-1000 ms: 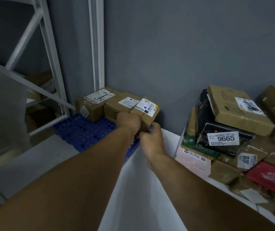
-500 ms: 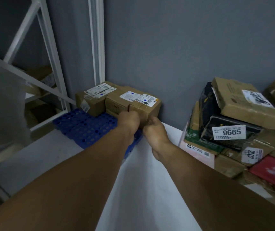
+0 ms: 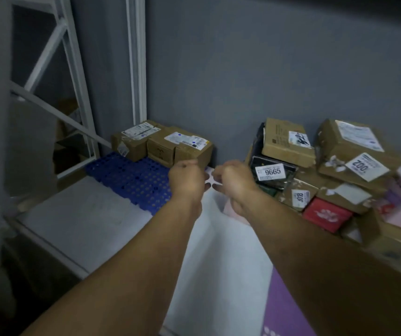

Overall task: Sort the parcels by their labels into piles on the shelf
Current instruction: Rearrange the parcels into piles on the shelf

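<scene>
Parcels [image 3: 289, 144] in the unsorted heap lie just right of the right hand [image 3: 234, 180], farther from the left hand [image 3: 186, 179]; both hands loosely curled, empty.

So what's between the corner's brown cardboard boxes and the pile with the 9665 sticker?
No parcels: the head view shows bare white shelf board and grey wall, with the left grip and right grip hovering in front.

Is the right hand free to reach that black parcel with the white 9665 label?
Probably yes. The right hand holds nothing and hangs just left of the black parcel, with no box between them; a brown cardboard box rests on top, though.
</scene>
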